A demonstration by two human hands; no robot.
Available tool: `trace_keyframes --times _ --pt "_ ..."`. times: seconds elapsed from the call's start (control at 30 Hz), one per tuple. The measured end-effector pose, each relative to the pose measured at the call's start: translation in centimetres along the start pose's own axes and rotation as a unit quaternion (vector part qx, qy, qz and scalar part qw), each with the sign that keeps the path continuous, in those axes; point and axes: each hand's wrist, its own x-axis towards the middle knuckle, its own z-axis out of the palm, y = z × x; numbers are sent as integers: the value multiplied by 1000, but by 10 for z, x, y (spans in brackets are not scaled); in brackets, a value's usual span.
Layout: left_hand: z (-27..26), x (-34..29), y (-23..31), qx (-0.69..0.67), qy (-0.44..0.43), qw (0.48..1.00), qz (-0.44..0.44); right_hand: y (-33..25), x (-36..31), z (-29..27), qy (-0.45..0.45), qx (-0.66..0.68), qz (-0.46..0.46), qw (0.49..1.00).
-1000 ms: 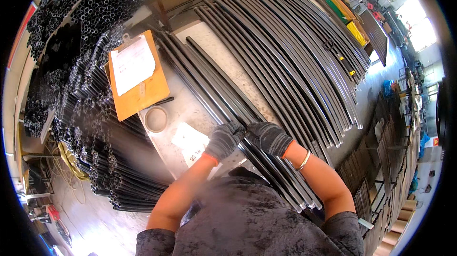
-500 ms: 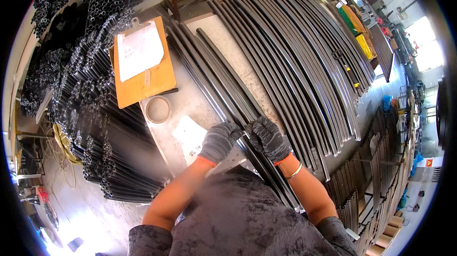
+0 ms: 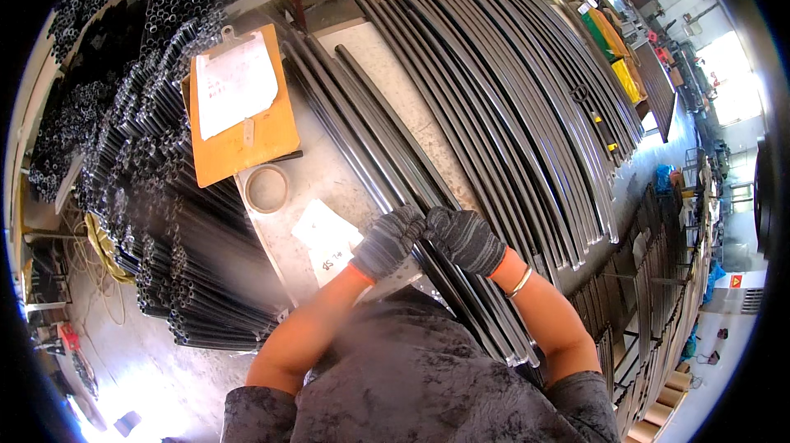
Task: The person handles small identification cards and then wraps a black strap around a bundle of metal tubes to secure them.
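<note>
My left hand (image 3: 387, 239), in a dark grey knit glove with an orange cuff, is closed with curled fingers at the left edge of a group of dark metal tubes (image 3: 477, 311). My right hand (image 3: 467, 240), gloved alike, lies across the top of these tubes with its fingers bent in toward the left one. The fingertips meet over the tubes; whatever is pinched there is hidden. The tubes run from the far left of the table, under both hands, to shiny ends beside my right forearm. A white paper sheet (image 3: 319, 225) lies left of my left hand.
A brown tape roll (image 3: 267, 211) and an orange clipboard (image 3: 222, 165) with papers sit at the left. Beyond them are piles of black tubes (image 3: 148, 163). A wide row of long tubes (image 3: 494, 89) covers the right side. Yellow and green material (image 3: 629, 81) is farther right.
My right hand has turned flatter and its wrist has shifted right and down. The hands remain close together. Near my right forearm, the tube ends show more widely. The view has shifted slightly.
</note>
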Motion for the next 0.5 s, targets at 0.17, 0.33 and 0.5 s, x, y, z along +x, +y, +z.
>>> trace_keyframes --times 0.17,0.33,0.5 --pt "0 -6 -9 86 -117 979 -141 26 -14 19 -63 129 206 968" --pt "-5 -15 -6 9 -56 995 -88 19 -13 12 -13 7 62 998" --pt "-25 0 35 67 -30 995 70 12 -9 -22 -32 -3 -11 999"
